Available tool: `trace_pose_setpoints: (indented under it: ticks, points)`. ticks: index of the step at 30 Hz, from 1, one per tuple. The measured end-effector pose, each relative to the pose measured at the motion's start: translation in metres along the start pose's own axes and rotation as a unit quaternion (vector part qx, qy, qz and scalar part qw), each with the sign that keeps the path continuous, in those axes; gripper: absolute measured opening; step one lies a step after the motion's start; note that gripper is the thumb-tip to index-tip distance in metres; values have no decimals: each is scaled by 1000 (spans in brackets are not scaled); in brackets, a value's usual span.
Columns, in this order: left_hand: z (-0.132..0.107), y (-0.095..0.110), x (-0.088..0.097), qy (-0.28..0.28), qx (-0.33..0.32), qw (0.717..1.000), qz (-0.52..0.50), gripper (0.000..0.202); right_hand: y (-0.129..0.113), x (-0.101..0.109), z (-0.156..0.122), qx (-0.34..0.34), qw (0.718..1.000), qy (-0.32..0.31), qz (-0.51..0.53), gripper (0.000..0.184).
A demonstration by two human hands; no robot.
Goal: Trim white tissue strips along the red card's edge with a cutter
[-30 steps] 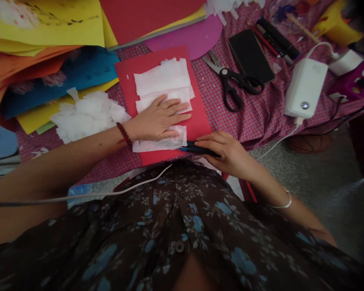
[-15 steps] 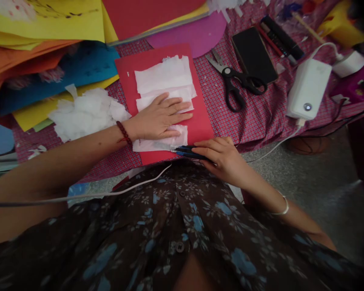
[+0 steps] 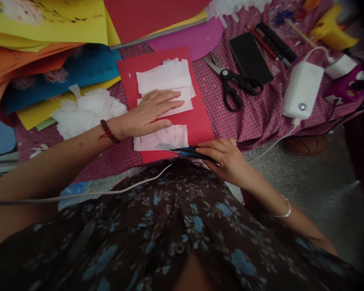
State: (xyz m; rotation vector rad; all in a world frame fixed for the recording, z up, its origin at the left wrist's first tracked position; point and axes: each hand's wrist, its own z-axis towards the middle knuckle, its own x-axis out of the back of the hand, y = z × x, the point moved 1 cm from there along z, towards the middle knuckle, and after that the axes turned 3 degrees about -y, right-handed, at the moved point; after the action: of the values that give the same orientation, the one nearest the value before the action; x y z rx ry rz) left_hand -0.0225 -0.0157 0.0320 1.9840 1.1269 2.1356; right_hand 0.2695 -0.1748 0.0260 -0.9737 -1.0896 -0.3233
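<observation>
A red sheet (image 3: 200,117) lies near the table's front edge with torn white tissue-like pieces on it. The upper white piece (image 3: 164,76) is flat, and a lower damp-looking piece (image 3: 162,137) appears pinkish. My left hand (image 3: 151,111) is open, fingers stretched over the middle white piece (image 3: 186,101) and partly covering it; contact is unclear. At the sheet's lower right corner, my right hand (image 3: 223,157) is closed around a slim blue-and-black tool (image 3: 189,151). Its narrow end points left, over the lower white piece's edge; its exact kind is unclear.
Left of the sheet sits a pile of white tissue pieces (image 3: 87,109). Black-handled scissors (image 3: 230,83), a phone (image 3: 251,56), pens (image 3: 276,42) and a white power bank (image 3: 305,89) lie to the right. Coloured paper (image 3: 79,76) is stacked at upper left. A white cable (image 3: 124,190) crosses below.
My left hand has shifted left and slightly up, uncovering more of the lower white piece. My right hand keeps its hold on the tool, nearly in place. The view has shifted slightly.
</observation>
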Motion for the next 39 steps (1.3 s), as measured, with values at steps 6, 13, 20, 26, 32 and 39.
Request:
trace_pose_setpoints:
  ticks: [6, 13, 20, 26, 32, 39]
  points:
    - [-33, -7, -24, 18, 53, 994, 99, 79, 3, 0, -1, 9, 1000, 6, -8, 27]
    - [-34, -14, -34, 25, 62, 990, 123, 82, 4, -3, 9, 17, 1000, 1, 7, 31]
    - [-34, -12, -32, 11, 68, 990, 126, 80, 4, -9, 26, 39, 999, -11, 9, 33]
    - [-33, -15, -33, 6, 75, 991, 112, 94, 0, -9, 26, 53, 998, -5, 12, 31]
    - [-33, -13, -32, -3, 69, 991, 113, 87, -5, -6, 5, 41, 999, 1, 30, 33]
    - [-33, -19, -35, 6, 61, 991, 123, 92, -1, -8, 8, 32, 998, 30, 35, 31]
